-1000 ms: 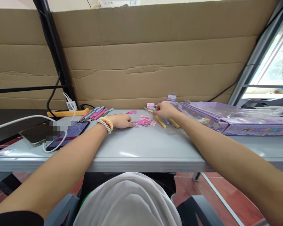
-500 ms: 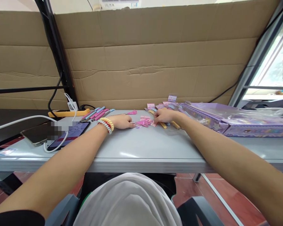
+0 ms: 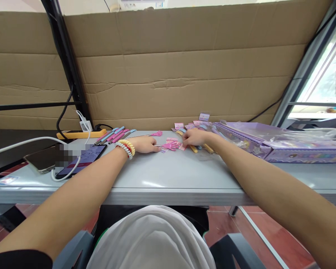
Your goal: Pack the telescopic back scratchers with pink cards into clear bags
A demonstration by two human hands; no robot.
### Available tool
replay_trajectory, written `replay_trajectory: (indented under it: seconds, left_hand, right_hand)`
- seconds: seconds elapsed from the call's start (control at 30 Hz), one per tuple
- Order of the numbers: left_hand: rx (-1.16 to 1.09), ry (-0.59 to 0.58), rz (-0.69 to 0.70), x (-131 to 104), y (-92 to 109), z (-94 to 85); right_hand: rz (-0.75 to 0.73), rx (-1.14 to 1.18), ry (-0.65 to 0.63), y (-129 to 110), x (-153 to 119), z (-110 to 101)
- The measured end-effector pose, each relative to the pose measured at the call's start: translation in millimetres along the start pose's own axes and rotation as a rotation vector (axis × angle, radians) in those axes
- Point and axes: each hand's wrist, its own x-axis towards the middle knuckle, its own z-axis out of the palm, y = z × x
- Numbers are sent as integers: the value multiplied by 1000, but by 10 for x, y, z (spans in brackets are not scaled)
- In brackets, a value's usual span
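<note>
In the head view, we see the left hand (image 3: 146, 144) low at the table (image 3: 168, 172), its grip curled, fingertips at the left end of a pink fork-like piece (image 3: 171, 145); we cannot tell whether they pinch it. The piece lies between the two hands, among small pink cards (image 3: 171, 139). We see the right hand (image 3: 194, 137) with its grip bent inward beside yellow sticks (image 3: 193, 149); what it holds, if anything, we cannot make out. Further right we find a purple box (image 3: 305, 154).
</note>
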Motion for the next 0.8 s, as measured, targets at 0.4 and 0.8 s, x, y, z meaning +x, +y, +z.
replay_trajectory:
  seconds: [0.4, 0.8]
  left_hand:
    - [-3, 1, -2, -16, 21, -12]
    - [4, -3, -10, -3, 4, 0]
  right_hand:
    - [-48, 31, 154, -10, -29, 17]
    - [-112, 28, 208, -36, -29, 15]
